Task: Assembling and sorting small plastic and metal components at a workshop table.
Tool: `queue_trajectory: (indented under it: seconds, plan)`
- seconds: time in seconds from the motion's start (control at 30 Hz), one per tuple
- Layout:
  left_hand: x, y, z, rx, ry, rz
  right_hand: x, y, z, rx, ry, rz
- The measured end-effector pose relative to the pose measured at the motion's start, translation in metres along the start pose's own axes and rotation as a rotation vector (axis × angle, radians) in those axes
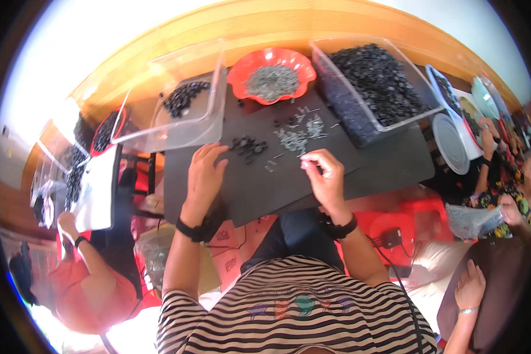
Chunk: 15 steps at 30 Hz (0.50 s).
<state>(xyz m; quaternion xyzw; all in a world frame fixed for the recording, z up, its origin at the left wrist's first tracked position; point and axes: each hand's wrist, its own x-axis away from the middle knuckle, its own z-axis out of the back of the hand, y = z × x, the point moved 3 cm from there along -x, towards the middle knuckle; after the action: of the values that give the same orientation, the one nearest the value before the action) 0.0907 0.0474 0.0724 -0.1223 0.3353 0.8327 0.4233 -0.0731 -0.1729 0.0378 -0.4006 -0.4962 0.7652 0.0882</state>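
My left hand [203, 174] hovers at the left of the dark table [265, 192], its thumb and fingers apart with nothing visible between them. Just right of its fingertips lies a loose heap of small round black pieces [249, 147]. My right hand [325, 177] is closed in a pinch near the table's middle; whatever its fingertips hold is too small to name. Beyond that hand are two small piles of thin silvery, pin-like pieces [293, 140], with several strays around them. A few black pieces are scattered beside these piles.
At the back stands a red scalloped bowl [240, 79] of grey pieces. A clear bin [180, 138] with some black pieces stands left of it; a fuller clear bin [360, 112] stands right. Other people work at both sides, one holding a clear bag [472, 220].
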Motion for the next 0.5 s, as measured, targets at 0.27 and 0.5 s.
queue_trajectory:
  seconds: [0.27,0.5]
  plan:
    - [-0.009,-0.013,-0.015,0.083,-0.063,0.010,0.002,-0.005,0.002,0.037,0.010,0.019]
    - [-0.010,-0.035,-0.024,0.371,-0.019,0.183,0.004,-0.001,0.003,0.054,0.004,0.118]
